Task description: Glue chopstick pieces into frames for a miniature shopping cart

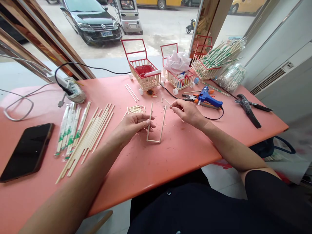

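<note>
Head view: left hand (pixel 133 126) grips U-frame (pixel 153 141) by left side; right hand (pixel 187 111) pinches stick (pixel 168 103).

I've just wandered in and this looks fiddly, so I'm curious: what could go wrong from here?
The left hand holds the thin U-shaped frame by one side, so a corner might twist or break. The right hand pinches a slim stick piece, which could slip. The blue glue gun lies near that hand, its black cord curving close by; a snag might drag it.
</note>
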A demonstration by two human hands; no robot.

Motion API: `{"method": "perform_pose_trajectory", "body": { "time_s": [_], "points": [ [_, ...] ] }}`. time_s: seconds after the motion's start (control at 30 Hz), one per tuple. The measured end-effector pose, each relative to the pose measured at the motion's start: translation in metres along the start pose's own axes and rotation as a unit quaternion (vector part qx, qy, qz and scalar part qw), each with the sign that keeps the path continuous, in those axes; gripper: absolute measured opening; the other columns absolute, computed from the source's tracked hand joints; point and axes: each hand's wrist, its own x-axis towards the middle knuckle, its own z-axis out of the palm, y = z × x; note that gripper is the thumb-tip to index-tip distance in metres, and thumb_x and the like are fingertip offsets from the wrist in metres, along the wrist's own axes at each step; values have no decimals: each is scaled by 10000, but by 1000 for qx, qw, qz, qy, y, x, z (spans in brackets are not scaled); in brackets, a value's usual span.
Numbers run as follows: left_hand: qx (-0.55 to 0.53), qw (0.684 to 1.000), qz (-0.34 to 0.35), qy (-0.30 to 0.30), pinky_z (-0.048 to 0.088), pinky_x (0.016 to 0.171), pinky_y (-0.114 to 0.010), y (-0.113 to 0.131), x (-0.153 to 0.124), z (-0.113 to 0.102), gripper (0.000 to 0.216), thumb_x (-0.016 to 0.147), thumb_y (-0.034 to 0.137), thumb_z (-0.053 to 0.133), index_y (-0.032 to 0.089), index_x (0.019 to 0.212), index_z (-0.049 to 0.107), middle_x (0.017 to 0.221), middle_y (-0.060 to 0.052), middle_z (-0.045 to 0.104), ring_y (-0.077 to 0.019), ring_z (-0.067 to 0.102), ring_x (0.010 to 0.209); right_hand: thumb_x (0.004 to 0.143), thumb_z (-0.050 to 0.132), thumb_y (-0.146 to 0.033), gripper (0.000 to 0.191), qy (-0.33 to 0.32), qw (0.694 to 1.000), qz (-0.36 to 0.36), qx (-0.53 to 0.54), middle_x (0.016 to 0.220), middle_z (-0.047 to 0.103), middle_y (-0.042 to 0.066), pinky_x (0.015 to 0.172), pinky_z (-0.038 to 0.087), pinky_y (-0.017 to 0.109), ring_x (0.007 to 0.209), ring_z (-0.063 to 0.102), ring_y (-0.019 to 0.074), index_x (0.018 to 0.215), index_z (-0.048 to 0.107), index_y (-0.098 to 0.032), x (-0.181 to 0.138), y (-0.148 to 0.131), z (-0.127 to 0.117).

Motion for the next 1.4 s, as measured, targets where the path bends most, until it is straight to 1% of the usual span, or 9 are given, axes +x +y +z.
{"method": "perform_pose_trajectory", "body": {
  "time_s": [0.2,0.3,0.4,0.47,0.53,0.6,0.8,1.07,1.4],
  "points": [
    [-3,1000,-1,-18,575,643,-284,1,-3,4,418,685,420,990,158,970,832,874,-110,848,-205,788,736,905,490,-77,155,-25,957,95,272,726,637,-37,617,454,245,631,585,124,930,523,-226,-1,-12,13],
    [-11,1000,-3,-18,571,638,-279,0,-3,5,414,665,410,995,159,950,828,859,-105,843,-209,791,744,908,458,-73,172,-18,936,138,324,652,484,-97,529,354,221,523,419,97,941,520,-229,-5,-20,15],
    [-12,1000,-10,-21,592,674,-296,0,-3,5,413,665,406,999,163,951,826,866,-106,847,-221,803,764,1059,456,-228,136,-9,936,141,322,639,369,-116,481,205,231,505,256,94,1025,587,-212,-10,-24,14],
    [-5,1000,-14,-24,596,688,-299,-1,-3,5,416,674,414,998,163,960,828,876,-111,851,-224,810,772,1098,546,-477,290,-2,947,114,302,641,347,-114,483,182,252,522,237,96,1032,620,-205,-13,-24,13],
    [2,1000,-9,-25,595,687,-300,-2,-3,4,414,691,426,991,164,970,832,889,-120,855,-232,816,785,990,697,-708,504,-8,957,86,276,658,354,-105,500,181,268,550,255,92,970,624,-209,-14,-22,13],
    [5,1000,-2,-26,596,678,-309,-3,-3,3,402,707,433,983,171,973,834,898,-125,858,-246,821,799,863,801,-805,622,-22,966,74,247,681,364,-93,523,184,277,585,278,89,888,601,-217,-15,-20,13],
    [14,999,1,-29,604,679,-327,-2,-3,3,440,712,483,997,176,984,839,913,-131,865,-251,815,790,842,828,-772,615,-34,971,68,227,687,368,-78,564,196,287,634,293,101,784,536,-234,-15,-21,13],
    [7,999,38,-3,615,728,-333,-1,-4,7,586,724,665,992,177,1022,860,899,-121,849,-244,808,826,850,825,-743,574,-37,970,71,229,692,378,-75,577,203,290,646,303,109,816,580,-225,-13,-22,13],
    [-58,993,82,62,638,829,-342,-7,-5,18,553,815,538,958,157,1193,824,999,-114,861,-218,813,869,895,790,-749,604,-70,973,45,215,679,334,-78,605,205,292,655,298,109,750,510,-235,-18,-28,15]
  ]
}}
